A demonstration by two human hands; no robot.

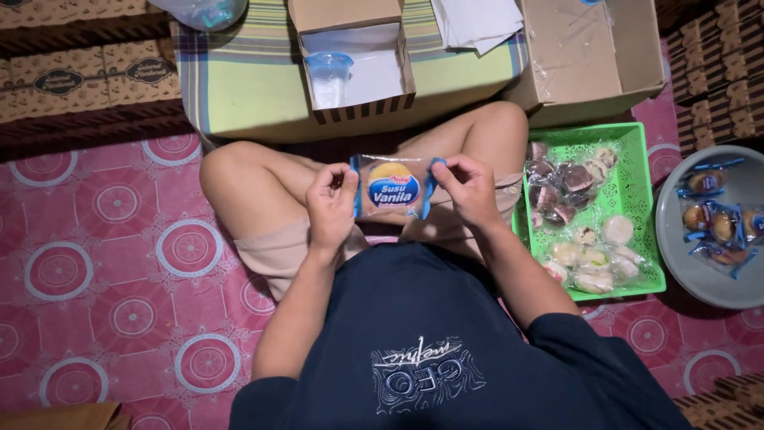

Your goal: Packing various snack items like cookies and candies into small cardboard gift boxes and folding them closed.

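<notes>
Bare pink mat (103,263) lies open to the person's left. Ahead, an open box (354,60) on a striped cushion (247,80) blocks the way. Right, a green tray (633,199) and grey bowl (684,271) crowd close.

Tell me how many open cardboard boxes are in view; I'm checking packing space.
2. A small open cardboard box holding a sealed plastic water cup sits ahead on the striped cushion; a larger one lies ahead-right, behind the green tray. Others may be hidden out of frame.
</notes>
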